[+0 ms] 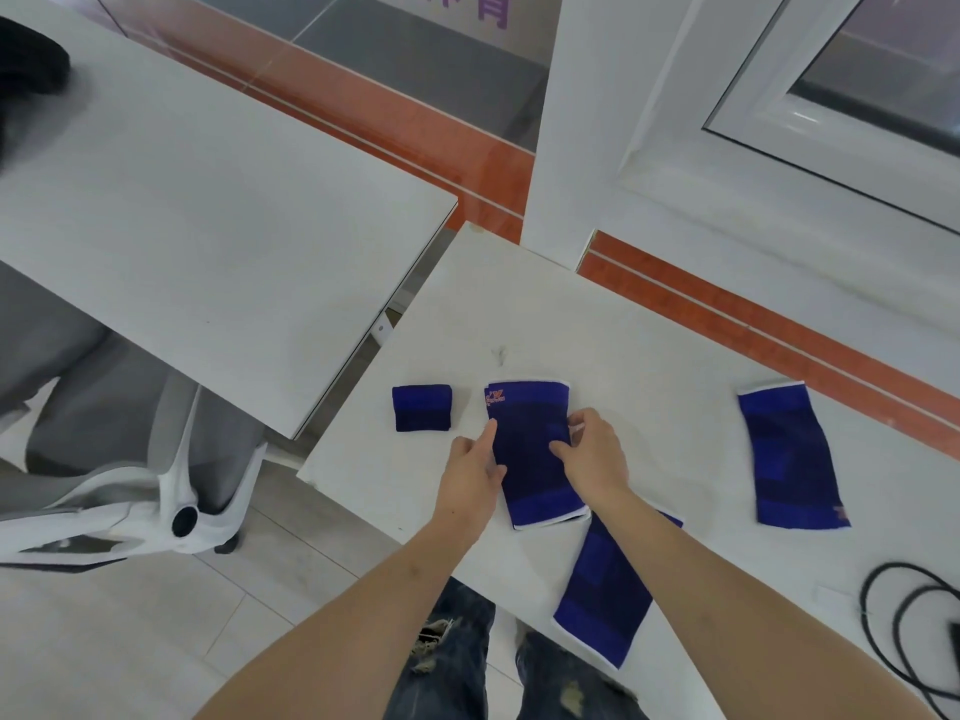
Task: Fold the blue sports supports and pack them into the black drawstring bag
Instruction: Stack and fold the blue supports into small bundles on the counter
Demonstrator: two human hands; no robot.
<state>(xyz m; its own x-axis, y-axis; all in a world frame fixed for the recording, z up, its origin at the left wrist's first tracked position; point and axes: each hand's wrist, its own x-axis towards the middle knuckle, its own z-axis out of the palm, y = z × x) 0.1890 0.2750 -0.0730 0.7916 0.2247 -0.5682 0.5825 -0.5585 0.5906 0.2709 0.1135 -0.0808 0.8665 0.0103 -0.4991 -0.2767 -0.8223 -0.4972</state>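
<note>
Flanking flat blue support | left hand open | right hand pinching its edge

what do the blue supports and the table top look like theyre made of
Blue supports, like the one under both hands: likely stretchy knit fabric, matte, with ribbed-looking bands and white-edged ends, lying limp. Table top: smooth white board, probably laminate, faintly scuffed, low sheen.

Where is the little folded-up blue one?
In the head view, the small folded blue fabric support lies on the white table near its left edge, just left of the long blue support both hands are touching.
</note>
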